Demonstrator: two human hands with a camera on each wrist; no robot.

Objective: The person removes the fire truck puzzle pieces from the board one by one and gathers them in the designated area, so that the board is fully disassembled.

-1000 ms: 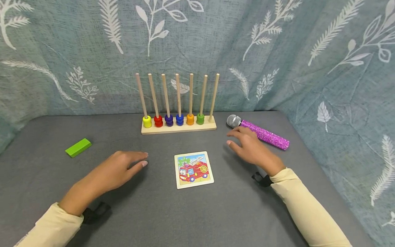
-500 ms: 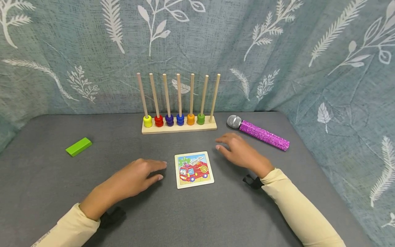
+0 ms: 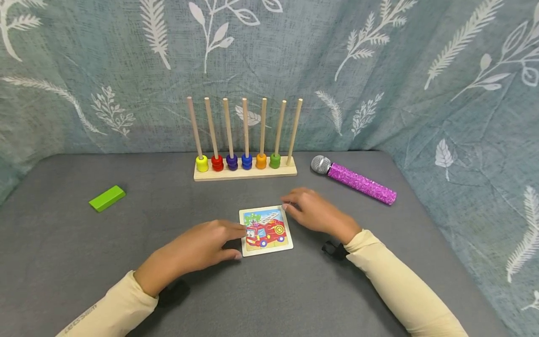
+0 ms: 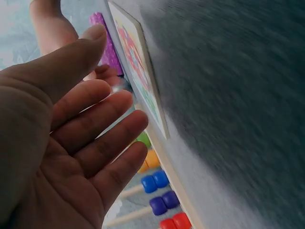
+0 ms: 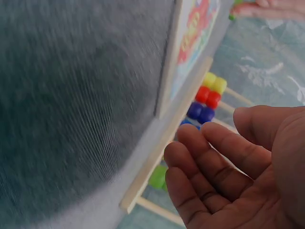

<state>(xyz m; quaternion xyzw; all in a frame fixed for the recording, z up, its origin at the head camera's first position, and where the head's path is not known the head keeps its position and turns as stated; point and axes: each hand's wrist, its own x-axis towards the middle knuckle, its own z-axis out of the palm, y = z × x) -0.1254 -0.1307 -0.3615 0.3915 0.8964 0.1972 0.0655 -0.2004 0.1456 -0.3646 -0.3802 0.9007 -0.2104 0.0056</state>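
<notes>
A square wooden picture puzzle (image 3: 265,231) with a red cartoon fire truck lies flat in the middle of the grey table. My left hand (image 3: 202,245) is at its left side, fingertips overlapping the edge in the head view. In the left wrist view the fingers of this hand (image 4: 90,133) are loosely extended, with nothing between them and the thumb. My right hand (image 3: 316,210) has its fingertips right at the puzzle's upper right corner. Relaxed, slightly bent fingers of the right hand (image 5: 214,167) show in the right wrist view, holding nothing.
Behind the puzzle stands a wooden peg rack (image 3: 245,174) with coloured beads on most pegs. A glittery purple toy microphone (image 3: 358,181) lies at the back right, a green block (image 3: 107,198) at the left. A patterned cloth (image 3: 168,117) hangs behind the table.
Both hands have moved inward to the puzzle, the left from the left side and the right from beside the microphone. The puzzle, rack, block and microphone have stayed put.
</notes>
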